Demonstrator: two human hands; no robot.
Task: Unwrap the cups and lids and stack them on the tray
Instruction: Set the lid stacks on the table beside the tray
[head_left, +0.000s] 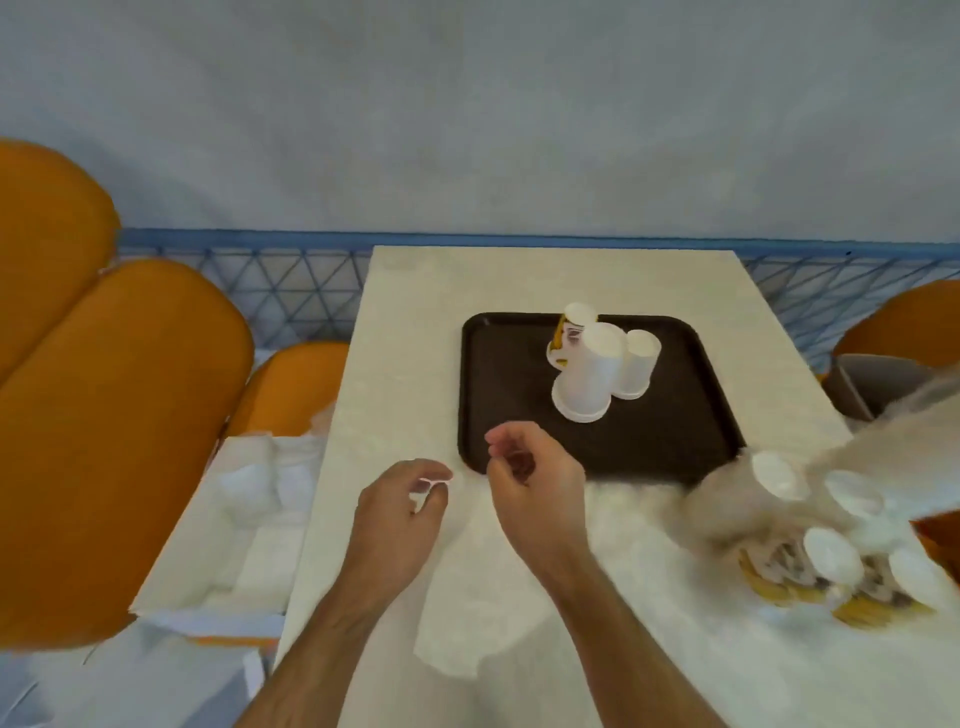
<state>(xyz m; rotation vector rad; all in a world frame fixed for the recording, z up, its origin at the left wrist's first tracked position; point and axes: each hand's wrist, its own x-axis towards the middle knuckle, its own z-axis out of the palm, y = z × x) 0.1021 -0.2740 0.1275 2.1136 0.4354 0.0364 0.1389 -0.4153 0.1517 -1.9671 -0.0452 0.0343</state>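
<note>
Pinching clear wrap (470, 587) w/ left hand (402, 512); right hand (530, 470) curled, holding nothing I can see. 3 cup stacks (587, 369) on far tray (498, 384); wrapped cups (831, 551) near right, still lots to do.

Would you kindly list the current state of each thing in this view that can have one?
Tray: flat on the table, holding upturned cups.
Cup stacks: three, upside down, unwrapped, close together.
Wrapped cups: lying on their sides in clear plastic, right of the tray.
Plastic wrap: loose, spread under the hands.
Left hand: pinching thin clear plastic.
Right hand: fingers curled; contents unclear.
</note>
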